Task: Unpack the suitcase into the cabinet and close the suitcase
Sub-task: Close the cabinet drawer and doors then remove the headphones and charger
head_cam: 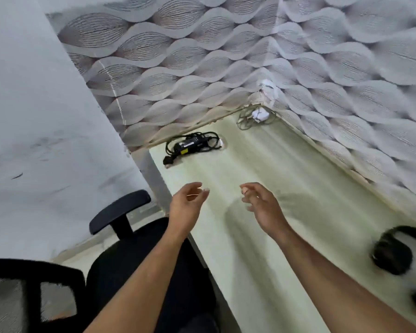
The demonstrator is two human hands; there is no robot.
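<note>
Hands, left hand (186, 204) and right hand (262, 205), hover empty, fingers loosely apart, above desk (286, 188).

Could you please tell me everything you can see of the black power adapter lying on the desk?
The black power adapter is a flat, plastic-looking brick with a yellow label on its near end. It lies on the pale desk near the back-left corner, close to the patterned wall. Black cable loops loosely around it, and a plug trails toward the desk's left edge. Neither hand touches it.

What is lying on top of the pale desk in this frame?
On the desk: a black power adapter with its cable, a white charger with a cord in the far corner, and black headphones at the right edge. Both hands hover above, holding nothing.
</note>
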